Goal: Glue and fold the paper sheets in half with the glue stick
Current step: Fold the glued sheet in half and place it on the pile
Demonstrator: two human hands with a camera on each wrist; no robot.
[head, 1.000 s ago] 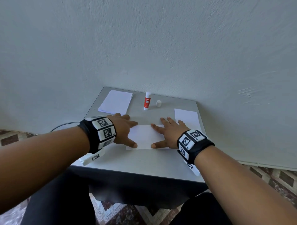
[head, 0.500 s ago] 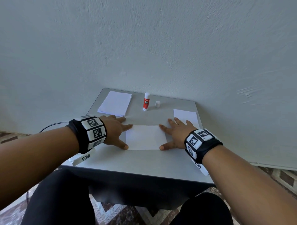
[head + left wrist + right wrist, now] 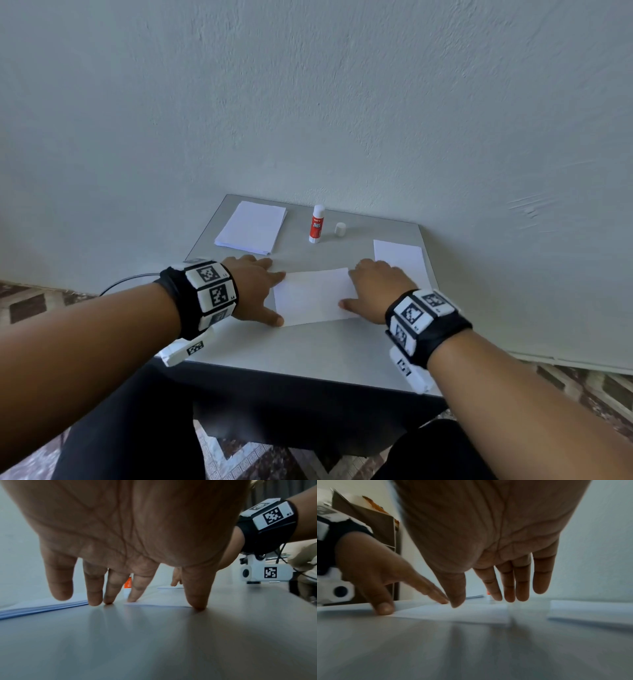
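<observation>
On the smooth grey table [image 3: 308, 346], your flat left hand [image 3: 255, 289] and right hand [image 3: 375, 291] have slid further apart, fingers straight, pressing the folded white paper [image 3: 313, 296]; glue stick [image 3: 317, 224] stands behind.

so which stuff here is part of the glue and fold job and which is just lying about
Part of the job:
folded sheet
paper stack
glue stick
its cap
finished sheet
left hand
right hand

Lying about:
black cable
cardboard box
</observation>
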